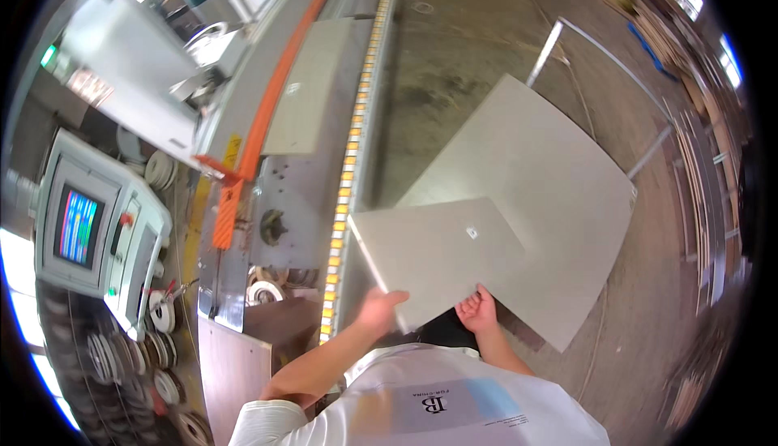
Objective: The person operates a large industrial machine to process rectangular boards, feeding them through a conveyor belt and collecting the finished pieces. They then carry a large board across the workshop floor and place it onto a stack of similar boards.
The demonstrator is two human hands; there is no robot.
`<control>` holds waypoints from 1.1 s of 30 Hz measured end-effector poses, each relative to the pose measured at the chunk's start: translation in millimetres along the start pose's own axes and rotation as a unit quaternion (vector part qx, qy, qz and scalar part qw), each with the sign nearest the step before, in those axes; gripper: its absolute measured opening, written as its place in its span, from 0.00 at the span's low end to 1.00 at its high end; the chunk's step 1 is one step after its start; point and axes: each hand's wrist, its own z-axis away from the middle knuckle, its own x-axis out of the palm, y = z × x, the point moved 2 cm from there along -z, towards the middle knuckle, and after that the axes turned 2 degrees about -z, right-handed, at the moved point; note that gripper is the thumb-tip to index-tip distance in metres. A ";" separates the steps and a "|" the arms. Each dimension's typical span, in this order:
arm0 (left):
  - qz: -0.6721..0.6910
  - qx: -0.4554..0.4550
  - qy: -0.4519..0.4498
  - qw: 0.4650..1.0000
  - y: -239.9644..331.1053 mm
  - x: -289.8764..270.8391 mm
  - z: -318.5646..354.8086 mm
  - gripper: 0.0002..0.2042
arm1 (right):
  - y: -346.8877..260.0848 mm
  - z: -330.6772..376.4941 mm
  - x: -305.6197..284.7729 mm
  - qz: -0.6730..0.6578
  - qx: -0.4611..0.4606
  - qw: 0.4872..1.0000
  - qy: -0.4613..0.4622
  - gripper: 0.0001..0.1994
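Workshop floor (454, 36) behind; small grey panel (429, 239) overlaps a larger board (567, 178) in view; left hand (379, 311) clasps the panel's left edge; right hand (478, 311) curls by its near edge, hold unclear; probably stiff, lightish; best held by opposite edges.

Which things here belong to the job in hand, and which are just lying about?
In the job:
- small grey board, with the left hand gripping it and the right hand at its near edge
- probably the large grey board it partly covers

Apparently lying about:
- planks at right
- round reels at lower left
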 end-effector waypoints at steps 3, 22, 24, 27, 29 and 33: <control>0.002 0.075 0.018 0.997 15.2 -66.6 73.7 0.20 | -2.7 -9.0 -14.4 -0.024 -0.009 0.991 -0.134 0.15; 0.099 0.216 0.642 0.729 -164.9 -312.8 348.7 0.16 | 277.3 -95.0 206.9 0.467 0.196 0.862 0.018 0.19; 0.102 0.246 0.655 0.707 -177.7 -329.5 360.9 0.22 | 315.1 -99.7 232.8 0.475 0.231 0.848 -0.034 0.16; -0.109 0.184 0.747 0.630 -177.1 -353.6 359.1 0.26 | 346.0 -129.9 236.1 0.445 0.235 0.861 -0.073 0.14; -0.253 0.162 0.778 0.552 -160.7 -351.4 352.0 0.29 | 354.1 -140.9 240.8 0.462 0.233 0.853 -0.073 0.20; -0.401 0.221 0.669 0.585 -116.3 -318.0 312.9 0.32 | 350.7 -105.5 266.5 0.573 0.189 0.790 -0.106 0.31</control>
